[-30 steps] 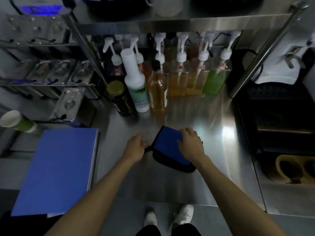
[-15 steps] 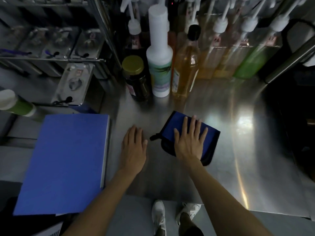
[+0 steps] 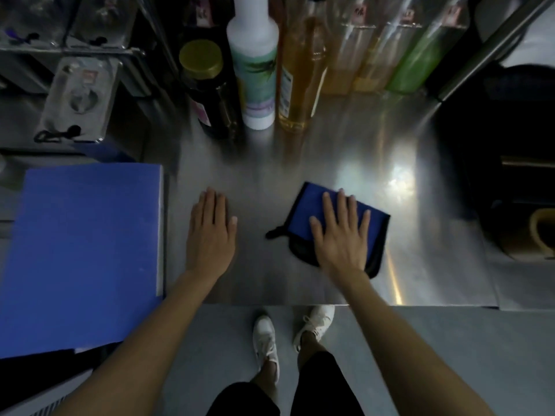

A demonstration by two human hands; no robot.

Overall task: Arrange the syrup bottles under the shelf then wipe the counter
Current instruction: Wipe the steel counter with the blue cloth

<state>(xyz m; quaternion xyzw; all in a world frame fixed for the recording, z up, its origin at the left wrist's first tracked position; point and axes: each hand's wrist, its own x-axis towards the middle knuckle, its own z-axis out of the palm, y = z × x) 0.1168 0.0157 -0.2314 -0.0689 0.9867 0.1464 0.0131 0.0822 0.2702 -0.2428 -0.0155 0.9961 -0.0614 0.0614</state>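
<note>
A folded blue cloth (image 3: 312, 205) with a black edge lies on the steel counter (image 3: 270, 163). My right hand (image 3: 339, 232) presses flat on it, fingers spread. My left hand (image 3: 210, 232) rests flat on the bare counter to the cloth's left. At the counter's back stand the syrup bottles: a dark jar with a gold lid (image 3: 207, 88), a white bottle (image 3: 255, 67), an amber bottle (image 3: 300, 70), more amber ones (image 3: 357, 55) and a green one (image 3: 420, 58). Their tops are cut off by the frame.
A blue board (image 3: 84, 250) lies left of the counter. Steel lidded containers (image 3: 78, 97) sit at the back left. A slanted shelf post (image 3: 492, 46) stands at the back right, with a dark recess (image 3: 510, 175) beside it. The counter's front edge (image 3: 270, 304) is near my feet.
My right hand has slid the cloth to the right across the counter. My left hand stays flat on the counter. The view has tilted further down and closer.
</note>
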